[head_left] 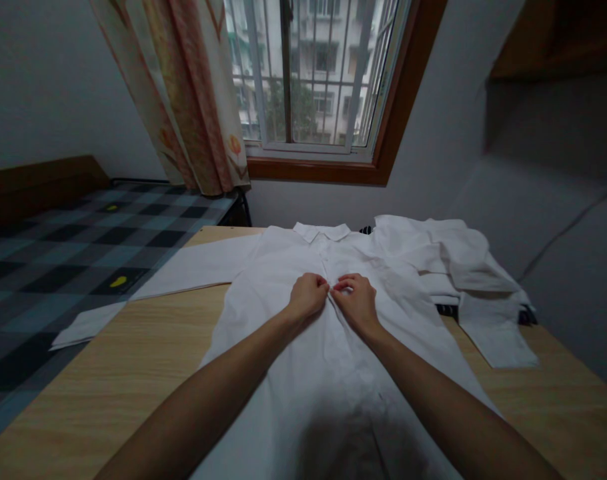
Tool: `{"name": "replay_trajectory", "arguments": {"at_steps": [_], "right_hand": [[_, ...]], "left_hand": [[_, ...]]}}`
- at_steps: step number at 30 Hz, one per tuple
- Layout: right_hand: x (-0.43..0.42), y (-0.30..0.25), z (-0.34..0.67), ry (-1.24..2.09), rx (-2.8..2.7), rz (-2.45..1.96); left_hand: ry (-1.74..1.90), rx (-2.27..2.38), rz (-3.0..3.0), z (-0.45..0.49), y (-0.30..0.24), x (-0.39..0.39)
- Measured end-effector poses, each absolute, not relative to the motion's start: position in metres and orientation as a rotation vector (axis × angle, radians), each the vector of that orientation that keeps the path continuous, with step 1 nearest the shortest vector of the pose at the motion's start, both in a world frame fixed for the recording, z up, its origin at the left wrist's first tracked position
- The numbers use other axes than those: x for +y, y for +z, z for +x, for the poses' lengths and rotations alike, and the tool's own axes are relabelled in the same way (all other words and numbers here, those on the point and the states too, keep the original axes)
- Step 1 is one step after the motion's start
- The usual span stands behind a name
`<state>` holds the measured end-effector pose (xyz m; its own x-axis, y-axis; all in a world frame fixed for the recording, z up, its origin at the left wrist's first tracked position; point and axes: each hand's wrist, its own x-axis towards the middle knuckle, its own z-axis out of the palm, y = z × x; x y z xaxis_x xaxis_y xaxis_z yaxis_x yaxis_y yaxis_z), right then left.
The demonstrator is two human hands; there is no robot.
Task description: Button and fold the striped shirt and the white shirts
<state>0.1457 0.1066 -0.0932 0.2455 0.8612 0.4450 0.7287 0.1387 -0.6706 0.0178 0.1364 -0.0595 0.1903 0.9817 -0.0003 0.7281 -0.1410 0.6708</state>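
Observation:
A white long-sleeved shirt (pixel 268 280) lies spread out, front up, with its collar at the far end. My left hand (pixel 309 295) pinches the left edge of the front opening around the upper chest. Right beside it, my right hand (pixel 356 300) pinches the opening's other edge, thumb and fingertips together. The two sets of fingertips nearly meet at the placket; any button between them is too small to make out. One sleeve stretches out to the left past the table edge, and below my hands the front runs down toward me.
The shirt rests on a light wooden table (pixel 178 333). More folded white garments (pixel 433 247) are piled at the right, with dark striped cloth under them. A bed with a checked cover (pixel 148 230) stands left; a curtain (pixel 183 93) and barred window (pixel 313 80) are behind.

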Motion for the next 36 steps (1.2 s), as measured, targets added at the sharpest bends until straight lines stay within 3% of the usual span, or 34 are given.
{"name": "replay_trajectory", "arguments": {"at_steps": [14, 18, 24, 29, 36], "right_hand": [[0.112, -0.096, 0.151, 0.331, -1.527, -1.718], [0.109, -0.082, 0.171, 0.092, -1.567, -1.650], [0.095, -0.064, 0.228, -0.330, -2.041, -1.788], [0.090, -0.084, 0.226, -0.193, -2.387, -1.747], [0.116, -0.101, 0.210, -0.011, -2.293, -1.867]], "left_hand": [[0.449, 1.544, 2.627, 0.006, -0.062, 0.130], [0.464, 1.610, 2.682, 0.001, -0.066, 0.127], [0.259, 1.507, 2.724, -0.029, -0.078, 0.129], [0.051, 1.374, 2.729, -0.048, -0.074, 0.154], [0.022, 1.372, 2.723, -0.048, -0.070, 0.180]]}}
